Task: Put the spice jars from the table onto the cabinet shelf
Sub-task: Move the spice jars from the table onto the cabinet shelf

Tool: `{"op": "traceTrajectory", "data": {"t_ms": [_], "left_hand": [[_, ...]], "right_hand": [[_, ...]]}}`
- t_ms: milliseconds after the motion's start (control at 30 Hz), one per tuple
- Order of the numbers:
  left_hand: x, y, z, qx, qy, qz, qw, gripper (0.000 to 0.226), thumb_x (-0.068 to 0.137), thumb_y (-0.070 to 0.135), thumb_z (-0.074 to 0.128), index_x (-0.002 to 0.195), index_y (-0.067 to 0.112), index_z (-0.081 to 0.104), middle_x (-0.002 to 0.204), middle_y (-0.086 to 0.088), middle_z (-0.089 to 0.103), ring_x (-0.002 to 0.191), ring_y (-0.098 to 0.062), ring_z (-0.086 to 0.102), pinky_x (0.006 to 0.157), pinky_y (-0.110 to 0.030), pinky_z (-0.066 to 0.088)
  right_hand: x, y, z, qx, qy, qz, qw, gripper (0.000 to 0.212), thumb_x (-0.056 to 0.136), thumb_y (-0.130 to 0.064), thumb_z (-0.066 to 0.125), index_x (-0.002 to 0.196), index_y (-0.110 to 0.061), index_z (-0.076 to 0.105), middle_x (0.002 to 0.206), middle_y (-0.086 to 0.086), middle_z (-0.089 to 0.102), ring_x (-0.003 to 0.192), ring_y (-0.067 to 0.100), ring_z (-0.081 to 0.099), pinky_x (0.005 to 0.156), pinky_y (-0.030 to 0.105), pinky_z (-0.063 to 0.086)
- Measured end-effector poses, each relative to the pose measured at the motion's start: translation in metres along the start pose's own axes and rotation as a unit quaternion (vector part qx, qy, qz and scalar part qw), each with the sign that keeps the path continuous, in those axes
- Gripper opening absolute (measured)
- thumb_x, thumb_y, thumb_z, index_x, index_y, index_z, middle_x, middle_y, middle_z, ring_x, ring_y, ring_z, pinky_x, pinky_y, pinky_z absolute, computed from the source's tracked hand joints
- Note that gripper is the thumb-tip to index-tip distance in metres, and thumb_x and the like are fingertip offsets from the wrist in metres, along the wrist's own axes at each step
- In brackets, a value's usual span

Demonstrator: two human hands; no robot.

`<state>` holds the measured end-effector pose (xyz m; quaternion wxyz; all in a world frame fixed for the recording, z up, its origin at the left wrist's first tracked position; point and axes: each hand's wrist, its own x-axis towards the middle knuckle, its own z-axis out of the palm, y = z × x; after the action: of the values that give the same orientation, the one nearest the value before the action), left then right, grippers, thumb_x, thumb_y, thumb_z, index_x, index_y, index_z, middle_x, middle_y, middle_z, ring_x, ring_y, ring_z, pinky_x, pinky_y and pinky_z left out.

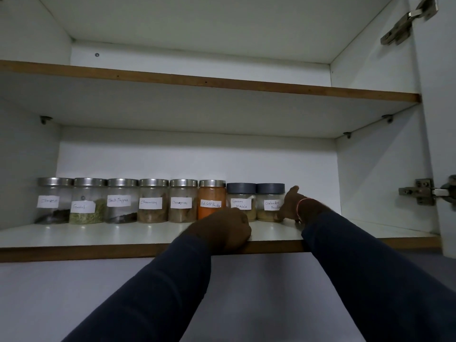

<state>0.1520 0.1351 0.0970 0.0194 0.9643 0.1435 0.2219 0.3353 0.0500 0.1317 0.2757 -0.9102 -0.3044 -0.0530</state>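
- The lower cabinet shelf [98,234] carried eight spice jars in a single row near the back wall, all upright and standing side by side.
- From left to right the first six had metal lids: the Cloves jar [53,201], a jar with green contents [86,201] whose label was hard to read, the Black Pepper jar [121,201], two Cinnamon jars [153,201] [183,201], and the Red Chilli Powder jar [211,197] with orange contents.
- The last two had dark lids: the Garam Masala jar [240,198] and the Coriander Powder jar [269,201], which ended the row on the right.
- The left hand [225,229] lay curled, knuckles up, on the front part of the shelf before the Red Chilli Powder and Garam Masala jars; it gripped no jar, and its fingers reached the front edge [74,253] of the shelf.
- The right hand [292,203] was open, with the palm against the right side of the Coriander Powder jar and the thumb raised beside the lid; it was not closed round the jar.
- A thin red band [302,206] circled the right wrist.
- Both arms wore dark sleeves [370,267].
- The upper shelf [222,82] was seen from below.
- Door hinges [419,192] showed at the right.
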Motion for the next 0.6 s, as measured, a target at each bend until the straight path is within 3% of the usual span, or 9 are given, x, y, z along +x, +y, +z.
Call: {"op": "traceTrajectory", "data": {"t_ms": [100, 200, 267, 367, 467, 533, 600], "left_hand": [[-0.014, -0.001, 0.002, -0.012, 0.090, 0.001, 0.996, 0.029, 0.092, 0.029, 0.045, 0.093, 0.011, 0.068, 0.099, -0.005, 0.067, 0.089, -0.017, 0.058, 0.067, -0.023, 0.037], [-0.028, 0.003, 0.009, 0.074, 0.244, 0.035, 0.966, 0.025, 0.089, 0.028, 0.046, 0.072, 0.014, 0.058, 0.081, -0.008, 0.065, 0.075, -0.022, 0.060, 0.060, -0.025, 0.032], [-0.033, 0.005, 0.010, 0.122, 0.300, 0.070, 0.943, 0.026, 0.088, 0.025, 0.050, 0.067, 0.014, 0.060, 0.072, -0.009, 0.065, 0.068, -0.026, 0.061, 0.055, -0.027, 0.033], [-0.045, 0.014, 0.006, 0.128, 0.285, 0.037, 0.949, 0.029, 0.092, 0.031, 0.046, 0.074, 0.016, 0.061, 0.079, -0.009, 0.066, 0.074, -0.028, 0.063, 0.059, -0.032, 0.040], [-0.065, 0.024, 0.017, 0.114, 0.301, 0.055, 0.945, 0.033, 0.093, 0.032, 0.043, 0.073, 0.015, 0.061, 0.073, -0.006, 0.065, 0.064, -0.022, 0.056, 0.061, -0.032, 0.044], [-0.087, 0.032, 0.029, 0.049, 0.315, 0.090, 0.943, 0.024, 0.092, 0.029, 0.046, 0.079, 0.014, 0.058, 0.074, -0.003, 0.062, 0.066, -0.021, 0.057, 0.063, -0.033, 0.044], [-0.116, 0.039, 0.052, -0.016, 0.317, 0.137, 0.938, 0.019, 0.089, 0.021, 0.052, 0.095, 0.009, 0.065, 0.090, -0.008, 0.067, 0.085, -0.024, 0.061, 0.080, -0.033, 0.047]], "right_hand": [[-0.018, -0.001, 0.001, 0.018, -0.007, 0.004, 1.000, 0.096, 0.096, -0.025, 0.057, 0.149, 0.001, -0.019, 0.155, 0.021, 0.027, 0.141, 0.035, 0.033, 0.118, 0.039, 0.024], [-0.043, 0.003, 0.006, 0.011, -0.044, -0.028, 0.999, 0.102, 0.096, -0.044, 0.051, 0.149, -0.003, -0.025, 0.155, 0.019, 0.031, 0.139, 0.034, 0.036, 0.114, 0.038, 0.027], [-0.061, 0.007, 0.006, 0.088, -0.040, -0.053, 0.994, 0.103, 0.093, -0.057, 0.047, 0.150, -0.008, -0.023, 0.157, 0.016, 0.031, 0.140, 0.033, 0.036, 0.112, 0.038, 0.027], [-0.097, 0.016, 0.003, 0.135, 0.011, -0.085, 0.987, 0.092, 0.091, -0.068, 0.037, 0.155, -0.017, -0.004, 0.158, 0.012, 0.030, 0.141, 0.033, 0.035, 0.111, 0.039, 0.028], [-0.137, 0.031, 0.017, 0.058, 0.126, -0.137, 0.981, 0.081, 0.089, -0.074, 0.028, 0.151, -0.022, 0.023, 0.143, 0.009, 0.053, 0.128, 0.033, 0.051, 0.104, 0.041, 0.037], [-0.165, 0.044, 0.034, 0.074, 0.212, -0.206, 0.952, 0.065, 0.094, -0.062, 0.037, 0.140, -0.018, 0.044, 0.128, 0.008, 0.064, 0.118, 0.031, 0.058, 0.102, 0.041, 0.042], [-0.195, 0.061, 0.061, 0.138, 0.240, -0.266, 0.923, 0.048, 0.096, -0.046, 0.050, 0.133, -0.014, 0.052, 0.129, 0.001, 0.060, 0.123, 0.020, 0.053, 0.105, 0.033, 0.040]]}}
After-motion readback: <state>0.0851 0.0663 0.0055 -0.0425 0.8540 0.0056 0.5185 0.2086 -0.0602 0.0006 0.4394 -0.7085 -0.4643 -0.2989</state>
